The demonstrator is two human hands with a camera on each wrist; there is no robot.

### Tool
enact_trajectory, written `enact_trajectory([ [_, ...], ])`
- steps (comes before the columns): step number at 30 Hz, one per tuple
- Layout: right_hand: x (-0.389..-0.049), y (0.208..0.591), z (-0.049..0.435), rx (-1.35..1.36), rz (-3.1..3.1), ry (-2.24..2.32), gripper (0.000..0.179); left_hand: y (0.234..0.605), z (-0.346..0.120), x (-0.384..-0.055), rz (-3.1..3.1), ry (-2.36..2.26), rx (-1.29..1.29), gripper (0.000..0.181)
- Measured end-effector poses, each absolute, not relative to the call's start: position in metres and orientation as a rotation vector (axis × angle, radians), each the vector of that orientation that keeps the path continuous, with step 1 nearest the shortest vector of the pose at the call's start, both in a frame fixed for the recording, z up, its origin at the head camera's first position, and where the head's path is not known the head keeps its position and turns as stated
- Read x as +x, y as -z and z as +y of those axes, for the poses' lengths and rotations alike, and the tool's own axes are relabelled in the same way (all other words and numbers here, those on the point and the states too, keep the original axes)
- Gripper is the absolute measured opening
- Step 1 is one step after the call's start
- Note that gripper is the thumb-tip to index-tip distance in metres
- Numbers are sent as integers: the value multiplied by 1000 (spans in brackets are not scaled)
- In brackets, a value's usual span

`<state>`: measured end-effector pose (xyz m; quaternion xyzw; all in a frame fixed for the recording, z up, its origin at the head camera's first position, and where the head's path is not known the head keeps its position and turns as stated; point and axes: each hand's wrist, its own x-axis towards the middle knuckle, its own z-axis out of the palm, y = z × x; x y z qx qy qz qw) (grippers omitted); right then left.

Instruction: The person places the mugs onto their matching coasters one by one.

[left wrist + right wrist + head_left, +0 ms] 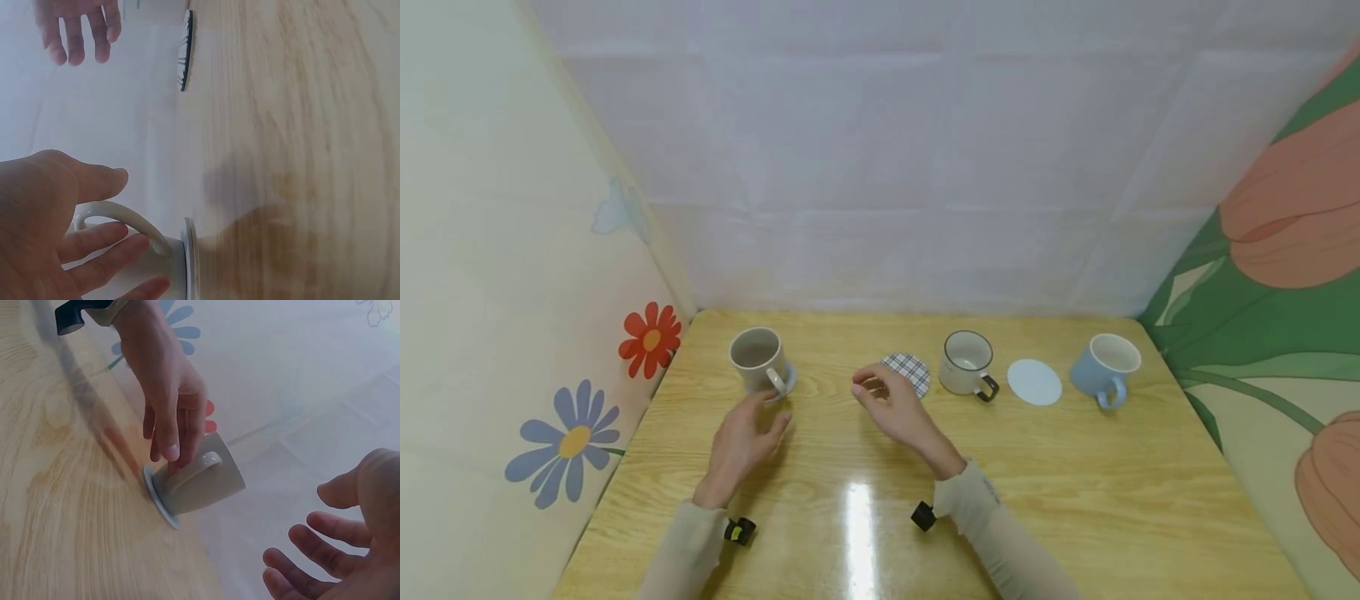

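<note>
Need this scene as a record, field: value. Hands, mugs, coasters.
left_hand: left hand at the gray mug, fingers loose, contact unclear
right_hand: right hand raised near the plaid coaster, holding nothing
gray_mug: upright on a pale coaster
black_handled_mug: black-handled mug, upright on the table
blue_mug: blue mug, upright on the table
unused_coasters: plaid coaster; white coaster

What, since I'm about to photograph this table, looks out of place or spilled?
No spill or damage shows. One mismatch: the grey mug sits on a coaster, while the black-handled mug and blue mug stand on bare table beside the plaid coaster and pale coaster.
</note>
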<state>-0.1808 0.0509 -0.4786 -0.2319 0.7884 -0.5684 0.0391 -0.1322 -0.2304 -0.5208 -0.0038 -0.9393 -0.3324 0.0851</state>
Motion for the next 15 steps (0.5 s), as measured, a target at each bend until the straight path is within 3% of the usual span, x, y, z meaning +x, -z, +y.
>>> enact_trajectory([
  [15, -174, 473, 77, -660, 2497, 1706, 21, 512, -223, -119, -2785, 933, -45, 49],
])
